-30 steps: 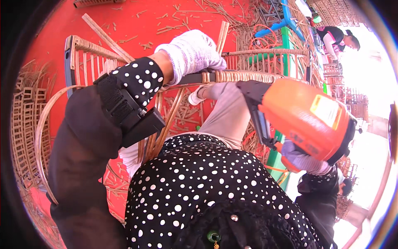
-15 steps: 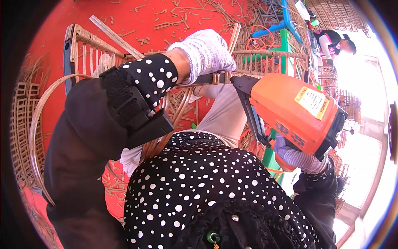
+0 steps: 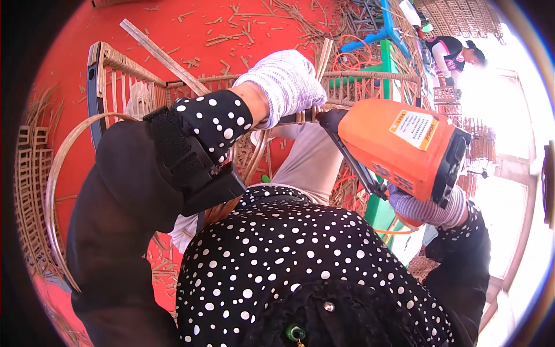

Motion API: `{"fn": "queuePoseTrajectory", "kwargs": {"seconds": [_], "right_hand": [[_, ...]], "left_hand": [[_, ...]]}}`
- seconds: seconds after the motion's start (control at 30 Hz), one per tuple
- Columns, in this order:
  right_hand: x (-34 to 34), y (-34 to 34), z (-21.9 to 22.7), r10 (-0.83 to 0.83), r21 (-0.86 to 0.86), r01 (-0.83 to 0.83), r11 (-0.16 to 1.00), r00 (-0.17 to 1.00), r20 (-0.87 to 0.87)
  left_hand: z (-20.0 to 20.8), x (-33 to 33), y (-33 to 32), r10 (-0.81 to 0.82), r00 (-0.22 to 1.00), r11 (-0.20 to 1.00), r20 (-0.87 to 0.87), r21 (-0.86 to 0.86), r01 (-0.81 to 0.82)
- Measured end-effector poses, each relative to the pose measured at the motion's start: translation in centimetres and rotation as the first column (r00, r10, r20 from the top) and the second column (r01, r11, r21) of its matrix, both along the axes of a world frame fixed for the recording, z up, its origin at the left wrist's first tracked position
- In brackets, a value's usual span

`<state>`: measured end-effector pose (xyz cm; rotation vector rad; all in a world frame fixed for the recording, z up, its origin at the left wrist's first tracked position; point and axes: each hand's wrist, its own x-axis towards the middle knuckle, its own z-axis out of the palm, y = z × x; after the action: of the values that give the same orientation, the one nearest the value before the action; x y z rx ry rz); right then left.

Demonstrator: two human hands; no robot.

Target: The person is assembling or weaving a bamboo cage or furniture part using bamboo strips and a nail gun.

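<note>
In a white and lilac knit glove, my left hand (image 3: 283, 81) is closed over the near rail of a wicker frame (image 3: 373, 75), its fingertips hidden underneath. Flat cane strips (image 3: 165, 55) run out past my left sleeve, and another strip (image 3: 325, 58) sticks up beyond the knuckles. My right hand (image 3: 428, 207), gloved too, is wrapped round the handle of an orange nail gun (image 3: 387, 144). The gun's dark nose (image 3: 328, 118) reaches the rail just right of my left hand. A long bent cane (image 3: 53, 173) curves at the left.
Cane offcuts (image 3: 237, 29) litter the red floor (image 3: 144, 29). Stacked wicker panels (image 3: 32, 173) stand at the far left. Green and blue stands (image 3: 386, 63) and an orange hose (image 3: 370, 49) lie beyond the frame. Another person (image 3: 454, 55) works at the upper right.
The nail gun and my right hand have shifted slightly left in the picture, the gun's nose staying at the rail. My left hand keeps its hold. The other person's arm has lowered.
</note>
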<state>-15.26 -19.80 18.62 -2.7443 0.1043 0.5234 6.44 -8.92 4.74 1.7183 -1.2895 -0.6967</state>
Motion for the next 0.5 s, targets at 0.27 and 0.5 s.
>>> {"fn": "queuePoseTrajectory", "kwargs": {"seconds": [0.27, 0.5], "right_hand": [[1.1, -1.2, 0.7, -0.314, 0.270, 0.329, 0.905, 0.944, -0.097], [-5.0, -3.5, -6.3, -0.554, 0.537, 0.345, 0.769, 0.780, 0.292]], "left_hand": [[-0.9, 1.4, -1.5, -0.024, 0.884, 0.962, 0.467, -0.230, 0.149], [-1.3, 1.0, -2.8, -0.052, 0.501, 0.952, 0.864, -0.108, 0.286]]}}
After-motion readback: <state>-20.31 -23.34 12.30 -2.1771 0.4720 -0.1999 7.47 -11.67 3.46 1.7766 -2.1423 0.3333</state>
